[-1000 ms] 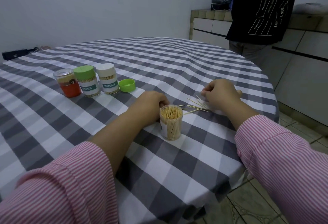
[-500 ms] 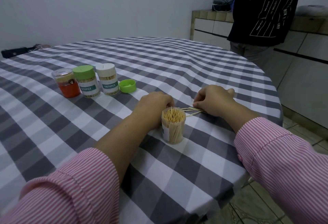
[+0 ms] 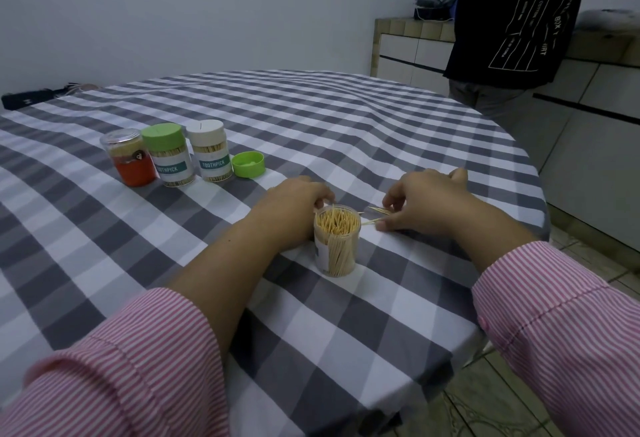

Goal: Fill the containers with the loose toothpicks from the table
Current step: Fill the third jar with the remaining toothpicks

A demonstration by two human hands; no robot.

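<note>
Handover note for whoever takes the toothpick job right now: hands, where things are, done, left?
Left hand: steadies the open container, grip on its far side.
Right hand: grip pinches a few loose toothpicks on the tablecloth, just right of the container.
Done: that container looks nearly full; three capped jars stand far left, green lid beside them.
Left: drop in this bunch, probably cap with the green lid.

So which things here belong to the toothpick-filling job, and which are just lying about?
Part of the job:
open container, steadied by the left hand
loose toothpicks, gathered by the right hand
loose green lid

Just lying about:
orange jar
green-lidded container
white-lidded container
</note>
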